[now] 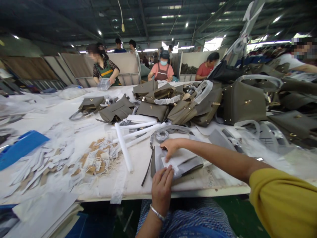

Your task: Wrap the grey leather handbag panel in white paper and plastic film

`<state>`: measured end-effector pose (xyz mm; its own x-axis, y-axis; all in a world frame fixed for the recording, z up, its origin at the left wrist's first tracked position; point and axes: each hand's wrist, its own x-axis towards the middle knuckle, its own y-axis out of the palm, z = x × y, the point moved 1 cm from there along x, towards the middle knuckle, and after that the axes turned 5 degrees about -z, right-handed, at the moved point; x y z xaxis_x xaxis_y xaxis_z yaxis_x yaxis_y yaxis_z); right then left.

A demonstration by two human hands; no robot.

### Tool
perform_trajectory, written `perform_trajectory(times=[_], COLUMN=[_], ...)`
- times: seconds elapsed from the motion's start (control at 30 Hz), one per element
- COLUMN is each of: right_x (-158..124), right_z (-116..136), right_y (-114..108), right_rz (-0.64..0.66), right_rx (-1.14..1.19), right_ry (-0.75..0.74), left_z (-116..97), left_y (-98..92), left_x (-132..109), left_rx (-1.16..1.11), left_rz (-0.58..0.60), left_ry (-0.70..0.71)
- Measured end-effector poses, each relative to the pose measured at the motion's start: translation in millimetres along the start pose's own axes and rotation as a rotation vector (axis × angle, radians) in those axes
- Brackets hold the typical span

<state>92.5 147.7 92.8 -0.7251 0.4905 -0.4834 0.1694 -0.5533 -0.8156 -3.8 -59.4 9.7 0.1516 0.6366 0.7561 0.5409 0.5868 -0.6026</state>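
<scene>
An olive-grey handbag [153, 162] lies on the table in front of me, with translucent wrapping [192, 162] and a white sheet [182, 158] over it. My left hand [162, 185], with a bracelet at the wrist, rests its stretched fingers flat on the wrapping at the bag's near side. Just beyond it, my right hand [170, 147] reaches in from the right. Its thumb and fingers are apart and bent over the bag's far left part; some fingertips are hidden. A dark strap [147, 168] lies along the bag's left side. A coiled wrapped strap [161, 135] sits behind the right hand.
White foam tubes [123, 148] lie left of the bag, beside a heap of tags with strings [99, 160]. Several olive bags [244, 102] are piled behind and to the right. A blue object [23, 148] lies far left. Co-workers [162, 67] stand across the table [193, 193].
</scene>
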Motion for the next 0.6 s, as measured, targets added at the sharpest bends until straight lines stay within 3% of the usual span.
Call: perform_trajectory(times=[0.17,0.27,0.4,0.5,0.6], right_x=[6,-11,-59,-119,-206], right_z=[11,13,25,44,67], right_y=[-20,-18,-9,-7,-7], right_rz=[0.007,-0.101,-0.458,-0.722,-1.156], right_rx=[0.038,0.117,0.146,0.173,0.474], right_ry=[0.026,0.015,0.045,0.044,-0.075], left_z=[0,-4,-7,3,20], left_y=[-0.1,-2.2,-13.5,-36.6,-83.8], left_x=[3,4,3,16,39], left_rx=[0.025,0.02,-0.034,-0.171,-0.323], left_rz=[0.014,0.013,0.082,0.154,-0.054], left_ry=[-0.014,-0.033,-0.021,0.052,-0.132])
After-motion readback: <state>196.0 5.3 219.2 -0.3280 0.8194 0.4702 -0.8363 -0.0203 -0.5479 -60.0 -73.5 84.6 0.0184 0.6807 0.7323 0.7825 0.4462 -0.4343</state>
